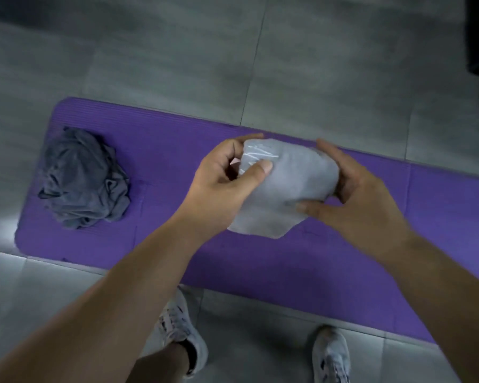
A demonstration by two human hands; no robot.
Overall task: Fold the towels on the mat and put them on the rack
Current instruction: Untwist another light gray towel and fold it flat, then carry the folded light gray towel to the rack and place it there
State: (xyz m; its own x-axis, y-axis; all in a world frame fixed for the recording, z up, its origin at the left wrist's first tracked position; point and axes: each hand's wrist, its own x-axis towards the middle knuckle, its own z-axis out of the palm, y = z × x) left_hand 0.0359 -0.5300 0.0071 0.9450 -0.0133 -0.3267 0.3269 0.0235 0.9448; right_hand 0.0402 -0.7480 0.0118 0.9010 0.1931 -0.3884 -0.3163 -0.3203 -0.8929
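Towel [288,186] — seemingly folded — held by left hand [221,179] and right hand [362,197].

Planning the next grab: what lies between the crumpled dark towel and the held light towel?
Bare purple mat between the dark towel and the left hand gripping the light towel, head view.

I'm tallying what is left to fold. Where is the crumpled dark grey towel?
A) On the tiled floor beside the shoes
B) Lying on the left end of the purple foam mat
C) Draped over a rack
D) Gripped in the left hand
B: the crumpled dark grey towel lies on the left end of the purple foam mat, apart from the left hand and right hand, which both hold a light grey towel.
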